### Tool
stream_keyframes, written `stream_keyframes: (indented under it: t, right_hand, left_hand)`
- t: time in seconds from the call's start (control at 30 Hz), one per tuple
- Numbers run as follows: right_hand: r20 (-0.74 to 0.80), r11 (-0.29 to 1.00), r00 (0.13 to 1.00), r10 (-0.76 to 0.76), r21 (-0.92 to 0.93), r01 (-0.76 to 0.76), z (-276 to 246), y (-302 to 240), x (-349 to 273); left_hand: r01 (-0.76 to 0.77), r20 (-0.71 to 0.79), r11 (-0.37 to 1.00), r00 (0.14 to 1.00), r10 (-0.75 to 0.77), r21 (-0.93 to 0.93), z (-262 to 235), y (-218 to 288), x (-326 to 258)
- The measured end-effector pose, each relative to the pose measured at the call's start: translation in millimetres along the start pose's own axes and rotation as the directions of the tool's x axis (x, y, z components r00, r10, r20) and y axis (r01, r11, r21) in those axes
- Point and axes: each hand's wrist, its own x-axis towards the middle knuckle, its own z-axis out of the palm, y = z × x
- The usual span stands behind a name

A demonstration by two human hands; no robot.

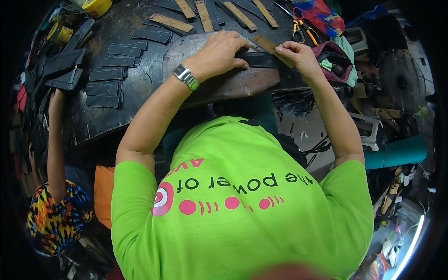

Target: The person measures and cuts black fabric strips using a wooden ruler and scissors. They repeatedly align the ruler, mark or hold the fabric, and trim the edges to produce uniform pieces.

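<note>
Fingers of left hand [219,53] press flat, right hand [296,56] pinches the black strip [256,59] end on the grey slab [224,84]: looks thin, floppy, light; grip ends.

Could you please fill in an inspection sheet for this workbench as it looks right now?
Surface: dark, worn worktable with a grey slab on top.
Job's things: black strip lying on the slab, pressed flat by the left hand and pinched at its end by the right hand.
Clutter: rows of black cut pieces, tan strips, yellow tin, orange-handled scissors, heap of cloth.
Hands: both bare; wristwatch on the left wrist.
Cables: nothing seen for certain.
Surroundings: another person's arm reaches the table's left edge; teal roll and a fan to the right.
</note>
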Motion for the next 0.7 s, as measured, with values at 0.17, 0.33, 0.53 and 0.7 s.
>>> stream_keyframes:
  t: [0.17,0.33,0.53,0.7]
  right_hand:
    - [-0.064,0.995,0.997,-0.046,0.086,0.051,-0.1,-6.3,7.2]
    - [0.02,0.994,0.994,-0.11,0.021,0.109,1.7,-12.7,13.1]
    - [0.139,0.999,0.99,-0.02,-0.045,0.027,8.0,-15.7,18.1]
    - [0.297,0.944,0.954,-0.032,-0.305,0.127,30.9,-24.7,17.3]
  left_hand:
    - [0.09,0.047,0.991,0.995,-0.086,-0.102,-1.6,5.9,4.6]
    - [0.134,0.101,0.969,0.988,-0.115,-0.209,-4.2,10.8,7.4]
    - [0.227,0.302,0.952,0.94,-0.159,-0.205,-29.7,1.3,-14.9]
    - [0.418,0.327,0.457,0.907,-0.267,-0.785,-61.0,-24.8,-55.7]
